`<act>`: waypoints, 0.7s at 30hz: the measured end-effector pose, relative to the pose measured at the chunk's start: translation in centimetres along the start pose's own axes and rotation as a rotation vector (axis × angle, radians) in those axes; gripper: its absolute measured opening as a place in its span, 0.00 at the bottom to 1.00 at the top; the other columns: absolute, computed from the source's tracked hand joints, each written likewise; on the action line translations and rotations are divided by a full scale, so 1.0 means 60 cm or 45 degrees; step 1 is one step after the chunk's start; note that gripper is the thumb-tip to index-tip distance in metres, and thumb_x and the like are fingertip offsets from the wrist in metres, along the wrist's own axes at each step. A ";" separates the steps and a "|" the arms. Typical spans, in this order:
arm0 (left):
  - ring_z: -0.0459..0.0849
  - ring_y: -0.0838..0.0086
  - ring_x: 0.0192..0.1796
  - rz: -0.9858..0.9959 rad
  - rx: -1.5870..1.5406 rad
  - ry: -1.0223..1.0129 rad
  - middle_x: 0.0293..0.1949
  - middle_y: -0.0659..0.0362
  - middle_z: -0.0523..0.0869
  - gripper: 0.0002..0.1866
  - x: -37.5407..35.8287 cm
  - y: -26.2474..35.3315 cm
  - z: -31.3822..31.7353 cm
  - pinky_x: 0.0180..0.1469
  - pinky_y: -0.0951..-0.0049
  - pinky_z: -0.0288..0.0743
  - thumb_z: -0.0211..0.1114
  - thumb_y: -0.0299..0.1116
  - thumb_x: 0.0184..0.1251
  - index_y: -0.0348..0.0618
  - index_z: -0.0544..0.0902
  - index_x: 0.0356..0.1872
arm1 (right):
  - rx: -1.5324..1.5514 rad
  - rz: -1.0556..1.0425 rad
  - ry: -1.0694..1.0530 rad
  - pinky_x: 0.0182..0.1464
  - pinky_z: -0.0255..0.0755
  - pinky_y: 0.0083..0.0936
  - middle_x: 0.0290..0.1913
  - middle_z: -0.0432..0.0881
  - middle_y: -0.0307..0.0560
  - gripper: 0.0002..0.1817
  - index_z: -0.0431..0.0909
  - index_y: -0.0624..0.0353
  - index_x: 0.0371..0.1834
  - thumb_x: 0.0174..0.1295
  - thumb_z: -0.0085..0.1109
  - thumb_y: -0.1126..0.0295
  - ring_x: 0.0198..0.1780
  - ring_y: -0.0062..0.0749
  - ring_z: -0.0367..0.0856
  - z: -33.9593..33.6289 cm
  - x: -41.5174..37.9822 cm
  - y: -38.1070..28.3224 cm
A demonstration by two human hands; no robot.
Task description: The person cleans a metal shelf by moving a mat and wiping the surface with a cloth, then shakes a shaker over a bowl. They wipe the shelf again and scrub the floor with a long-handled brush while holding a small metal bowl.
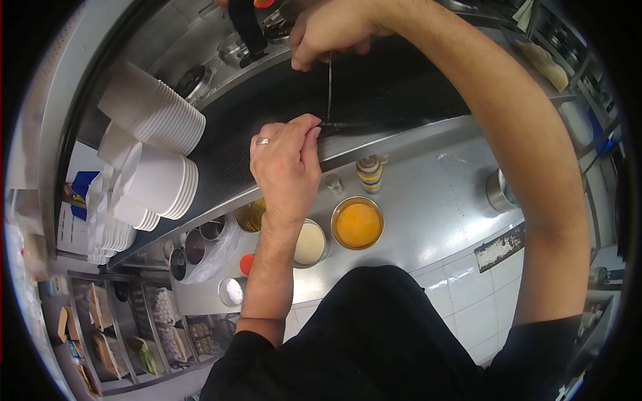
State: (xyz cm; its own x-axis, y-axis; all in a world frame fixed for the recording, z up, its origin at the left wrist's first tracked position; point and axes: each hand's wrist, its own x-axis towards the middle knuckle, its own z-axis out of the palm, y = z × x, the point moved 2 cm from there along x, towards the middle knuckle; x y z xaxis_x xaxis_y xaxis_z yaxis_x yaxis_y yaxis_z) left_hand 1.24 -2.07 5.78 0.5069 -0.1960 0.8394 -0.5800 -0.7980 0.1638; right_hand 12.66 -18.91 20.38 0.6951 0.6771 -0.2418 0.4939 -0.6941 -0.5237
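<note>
Head view: my left hand (pixel 284 167) pinches a small, dark, ridged piece (pixel 336 124) at the black mesh mat (pixel 224 144), and my right hand (pixel 334 30) clamps the top of a thin, shiny strip (pixel 330 87) rising from beside it. If either pinch slips under tension, the strip could spring loose or drop towards the orange liquid (pixel 359 224) below. Stacked white tubs (pixel 157 110) stand left; rightwards run the brushed-steel counter (pixel 428 180) and white floor tiles (pixel 461 287).

Left hand (pixel 287 160) pinches, fingers curled; right hand (pixel 334 30) reaches higher, its forearm arching over from the right
</note>
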 end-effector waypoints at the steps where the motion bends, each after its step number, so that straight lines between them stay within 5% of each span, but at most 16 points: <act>1: 0.86 0.68 0.38 -0.010 0.000 -0.010 0.32 0.63 0.90 0.05 0.000 0.000 0.000 0.46 0.64 0.73 0.75 0.26 0.67 0.48 0.91 0.42 | -0.003 -0.033 0.027 0.29 0.61 0.31 0.31 0.77 0.35 0.12 0.84 0.55 0.36 0.70 0.61 0.58 0.29 0.25 0.68 0.001 -0.007 0.000; 5: 0.86 0.66 0.38 -0.067 -0.021 -0.011 0.33 0.61 0.90 0.06 0.007 -0.001 -0.003 0.47 0.64 0.75 0.73 0.27 0.69 0.48 0.90 0.44 | -0.106 -0.354 0.351 0.35 0.67 0.31 0.35 0.81 0.38 0.14 0.86 0.56 0.44 0.70 0.61 0.56 0.34 0.27 0.73 -0.008 -0.041 -0.005; 7: 0.86 0.65 0.38 -0.118 -0.050 -0.038 0.33 0.60 0.90 0.06 0.013 -0.004 -0.004 0.47 0.63 0.75 0.73 0.27 0.70 0.47 0.90 0.46 | -0.017 -0.336 0.531 0.38 0.71 0.32 0.37 0.84 0.40 0.17 0.86 0.56 0.48 0.70 0.61 0.55 0.36 0.29 0.76 -0.023 -0.052 -0.010; 9: 0.89 0.63 0.42 -0.250 -0.070 -0.146 0.39 0.56 0.91 0.08 0.013 -0.005 -0.007 0.50 0.63 0.80 0.71 0.28 0.73 0.45 0.89 0.50 | 0.022 0.050 0.742 0.46 0.74 0.34 0.42 0.88 0.45 0.19 0.88 0.54 0.51 0.70 0.62 0.52 0.44 0.33 0.82 -0.038 -0.102 -0.005; 13: 0.91 0.64 0.47 -0.344 -0.075 -0.314 0.44 0.52 0.93 0.11 0.028 -0.012 -0.011 0.54 0.65 0.83 0.67 0.29 0.78 0.44 0.88 0.57 | -0.169 0.056 0.811 0.55 0.76 0.39 0.44 0.90 0.53 0.21 0.88 0.55 0.52 0.69 0.63 0.50 0.47 0.42 0.85 -0.017 -0.143 0.034; 17: 0.92 0.67 0.52 -0.424 -0.287 -0.454 0.49 0.52 0.93 0.14 0.048 -0.031 -0.007 0.57 0.69 0.81 0.63 0.30 0.82 0.45 0.85 0.63 | 0.023 0.144 0.988 0.50 0.77 0.36 0.37 0.88 0.54 0.19 0.87 0.61 0.47 0.71 0.65 0.55 0.42 0.39 0.85 0.025 -0.213 0.010; 20: 0.90 0.71 0.55 -0.546 -0.389 -0.577 0.51 0.54 0.93 0.15 0.068 -0.041 -0.011 0.60 0.71 0.78 0.61 0.30 0.83 0.45 0.83 0.66 | 0.088 -0.163 1.204 0.43 0.72 0.24 0.36 0.81 0.35 0.16 0.81 0.61 0.41 0.74 0.66 0.57 0.39 0.21 0.76 0.068 -0.222 0.060; 21: 0.89 0.72 0.55 -0.596 -0.403 -0.644 0.50 0.55 0.92 0.15 0.074 -0.040 -0.015 0.61 0.72 0.78 0.61 0.30 0.84 0.45 0.83 0.66 | 0.109 -0.245 1.226 0.44 0.72 0.24 0.36 0.81 0.35 0.16 0.82 0.61 0.41 0.73 0.66 0.58 0.39 0.21 0.76 0.083 -0.224 0.069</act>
State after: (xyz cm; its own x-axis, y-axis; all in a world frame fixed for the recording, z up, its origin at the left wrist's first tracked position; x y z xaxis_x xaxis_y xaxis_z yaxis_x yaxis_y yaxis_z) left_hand 4.30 -0.50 9.60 0.9317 -0.1756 0.3178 -0.3489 -0.6756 0.6495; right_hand 2.75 -29.64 17.40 0.7538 0.2617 0.6027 0.6304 -0.5469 -0.5509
